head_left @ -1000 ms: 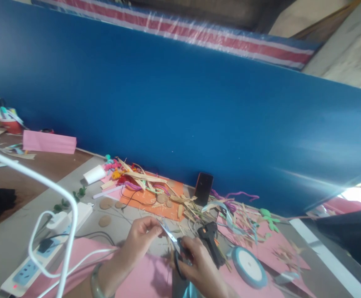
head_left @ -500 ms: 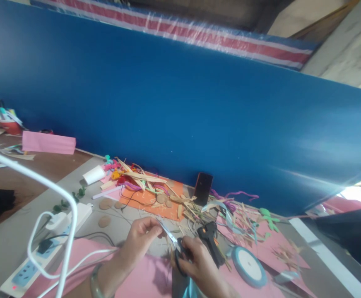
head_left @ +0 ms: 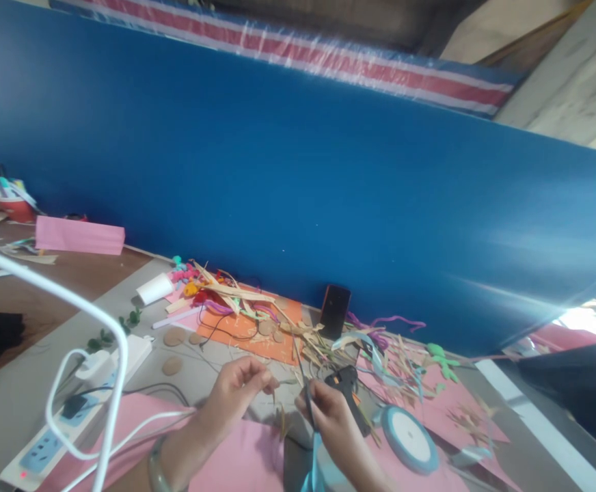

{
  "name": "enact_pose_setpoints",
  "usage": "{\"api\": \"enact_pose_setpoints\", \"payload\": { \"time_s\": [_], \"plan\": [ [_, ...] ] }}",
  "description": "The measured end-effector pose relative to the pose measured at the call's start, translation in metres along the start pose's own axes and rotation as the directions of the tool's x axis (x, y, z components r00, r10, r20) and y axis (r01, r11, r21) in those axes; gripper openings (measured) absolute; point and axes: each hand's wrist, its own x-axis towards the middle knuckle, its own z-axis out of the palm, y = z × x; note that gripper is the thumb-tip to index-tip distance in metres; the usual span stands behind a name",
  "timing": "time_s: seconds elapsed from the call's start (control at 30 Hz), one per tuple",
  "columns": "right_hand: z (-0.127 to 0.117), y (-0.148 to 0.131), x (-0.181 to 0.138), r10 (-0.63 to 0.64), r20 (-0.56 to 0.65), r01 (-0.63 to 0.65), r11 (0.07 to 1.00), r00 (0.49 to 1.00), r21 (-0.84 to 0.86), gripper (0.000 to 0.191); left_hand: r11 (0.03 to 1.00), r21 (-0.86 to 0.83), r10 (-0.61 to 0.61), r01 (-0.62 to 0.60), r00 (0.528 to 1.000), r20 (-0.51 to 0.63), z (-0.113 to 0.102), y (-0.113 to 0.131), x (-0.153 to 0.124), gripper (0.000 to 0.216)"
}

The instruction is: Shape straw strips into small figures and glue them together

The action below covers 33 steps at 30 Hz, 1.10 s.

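From my end, the left grip [head_left: 236, 386] is pinched on what looks like a tan sliver [head_left: 274, 395], and the right grip [head_left: 331, 413] is closed around the scissors [head_left: 308, 402], blades tilted up above the worktop [head_left: 118, 294]. My worry is those points: they're near the left fingertips, and the sliver's so tiny that a sloppy snip could nick a finger or drop it into all that straw [head_left: 308, 335]. The glue gun [head_left: 346, 383] sits right beside the right knuckles, so a sideways swing could knock it; can't tell if it's hot. Also, blue ribbon [head_left: 313, 471] runs below the right grip and could snag if that wrist drops. The sliver's details are too blurry for me.
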Motion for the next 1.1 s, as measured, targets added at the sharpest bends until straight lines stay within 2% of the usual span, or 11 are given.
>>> {"api": "enact_pose_setpoints", "payload": {
  "time_s": [0.1,0.17,0.27,0.33,0.53,0.83,1.0,1.1],
  "plan": [
    [0.001,-0.005,0.007,-0.004,0.026,0.001,0.994,1.000,0.110,0.029,0.997,-0.025,-0.076,0.078,0.995,0.065,0.001,-0.005,0.001,0.018],
    [0.003,-0.006,0.012,-0.003,0.057,-0.004,0.992,0.998,0.126,0.023,0.994,-0.007,-0.106,0.107,0.991,0.085,0.001,-0.008,0.001,0.014],
    [0.009,-0.007,0.019,-0.003,0.065,-0.004,0.995,0.998,0.100,0.020,0.993,0.066,-0.105,0.101,0.992,0.063,-0.001,-0.009,0.001,0.011],
    [0.013,-0.010,0.021,-0.008,0.061,0.003,0.997,0.998,0.083,0.019,0.993,0.088,-0.091,0.084,0.993,0.075,-0.002,-0.009,0.000,0.017],
    [0.019,-0.024,0.021,0.008,0.075,-0.009,1.000,0.997,0.007,0.015,0.996,0.048,-0.085,0.079,0.989,0.123,-0.002,-0.017,-0.005,0.032],
    [0.014,-0.017,0.021,-0.028,-0.039,0.029,0.999,0.999,0.029,0.020,0.995,0.065,-0.084,0.077,0.990,0.112,-0.002,-0.014,-0.003,0.027],
    [0.008,-0.019,0.023,-0.030,-0.218,0.065,0.986,0.975,0.155,0.023,0.992,0.067,-0.107,0.104,0.994,0.036,0.001,-0.012,0.000,0.021],
    [0.005,-0.023,0.023,0.005,-0.319,0.066,0.975,0.948,0.211,0.027,0.989,0.128,-0.073,0.076,0.997,-0.029,0.000,-0.015,0.002,0.017]
  ]
}}
